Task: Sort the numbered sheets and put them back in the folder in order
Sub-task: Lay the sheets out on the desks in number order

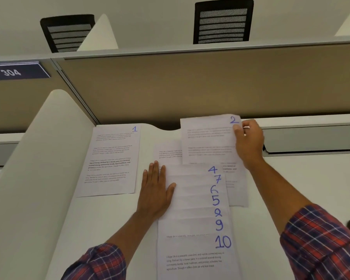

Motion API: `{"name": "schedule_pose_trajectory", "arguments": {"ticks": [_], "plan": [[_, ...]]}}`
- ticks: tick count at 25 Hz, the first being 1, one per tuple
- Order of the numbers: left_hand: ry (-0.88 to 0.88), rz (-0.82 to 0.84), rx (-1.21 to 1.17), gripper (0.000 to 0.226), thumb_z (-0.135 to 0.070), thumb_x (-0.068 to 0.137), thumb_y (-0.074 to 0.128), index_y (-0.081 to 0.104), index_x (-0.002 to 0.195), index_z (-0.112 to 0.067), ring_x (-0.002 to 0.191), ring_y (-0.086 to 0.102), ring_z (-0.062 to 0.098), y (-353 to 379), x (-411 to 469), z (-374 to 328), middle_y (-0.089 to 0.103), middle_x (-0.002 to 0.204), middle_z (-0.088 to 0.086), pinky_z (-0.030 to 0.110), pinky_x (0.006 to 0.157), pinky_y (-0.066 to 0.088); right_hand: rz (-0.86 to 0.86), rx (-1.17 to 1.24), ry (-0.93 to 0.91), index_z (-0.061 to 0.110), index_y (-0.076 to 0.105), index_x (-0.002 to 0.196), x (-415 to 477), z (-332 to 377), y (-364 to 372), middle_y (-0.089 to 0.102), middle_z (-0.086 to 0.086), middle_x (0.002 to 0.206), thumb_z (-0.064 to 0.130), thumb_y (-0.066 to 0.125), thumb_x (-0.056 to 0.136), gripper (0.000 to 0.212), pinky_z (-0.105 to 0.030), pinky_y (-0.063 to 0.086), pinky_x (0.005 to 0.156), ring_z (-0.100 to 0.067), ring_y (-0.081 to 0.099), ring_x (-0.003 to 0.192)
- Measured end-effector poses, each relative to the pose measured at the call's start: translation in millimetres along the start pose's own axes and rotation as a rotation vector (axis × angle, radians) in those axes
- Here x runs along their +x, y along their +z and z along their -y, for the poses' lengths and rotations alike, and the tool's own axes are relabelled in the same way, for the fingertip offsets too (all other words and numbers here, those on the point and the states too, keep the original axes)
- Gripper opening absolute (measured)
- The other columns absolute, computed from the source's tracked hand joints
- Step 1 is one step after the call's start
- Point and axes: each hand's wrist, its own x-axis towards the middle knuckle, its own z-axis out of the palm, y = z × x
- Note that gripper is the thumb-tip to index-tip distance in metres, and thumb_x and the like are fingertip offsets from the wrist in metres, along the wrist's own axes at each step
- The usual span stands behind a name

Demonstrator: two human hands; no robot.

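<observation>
— Where is the sheet marked 2 to be found?

— At the far end of the desk, over the top of the fanned sheets. It is pinched at its upper right corner, just below the blue numeral, by the right hand, with the thumb laid on the printed face and the other fingers curled behind the edge. Whether it is touching the papers beneath cannot be told.

— And how are the fanned sheets laid out?

— They are spread towards the near edge, so that the numerals 4, 7, 6, 5, a looped figure that may be an 8, 9 and 10 are shown down the right side. One more page is seen jutting out beneath them on the right, its number hidden.

— Is the left hand occupied?

— It is laid flat on the left edge of the fan, fingers straight and together, thumb spread; nothing is gripped.

— What of the sheet marked 1?

— It is set apart to the left, flat and face up on the desk, just beside the left hand.

— And beyond?

— Checked sleeves are worn, rolled up the forearms. The desk is backed by a tan partition on which a blue plate reading 304 is fixed, and two black mesh chairs are seen behind.
</observation>
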Motion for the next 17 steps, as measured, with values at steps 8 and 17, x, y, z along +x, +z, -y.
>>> {"name": "schedule_pose_trajectory", "arguments": {"ticks": [8, 17], "plan": [[-0.264, -0.184, -0.755, 0.080, -0.061, 0.099, 0.055, 0.026, 0.164, -0.026, 0.159, 0.016, 0.016, -72.1, 40.0, -41.5, 0.017, 0.173, -0.004, 0.040, 0.129, 0.014, 0.054, 0.265, -0.435, 0.019, 0.051, 0.103, 5.6, 91.7, -35.8, 0.070, -0.008, 0.096, 0.032, 0.057, 0.108, 0.016, -0.029, 0.059, 0.065, -0.015, 0.073, 0.084], [-0.162, -0.461, -1.265, 0.019, -0.016, 0.099, 0.072, 0.071, 0.117, -0.012, 0.103, 0.075, 0.018, -151.7, 67.6, -46.5, 0.079, 0.109, 0.000, 0.039, 0.093, 0.062, 0.209, 0.656, -0.195, 0.007, 0.057, 0.111, -3.0, 125.7, -15.6, 0.077, -0.007, 0.104, 0.018, 0.064, 0.104, 0.014, -0.037, 0.063, 0.077, -0.022, 0.076, 0.094]]}}
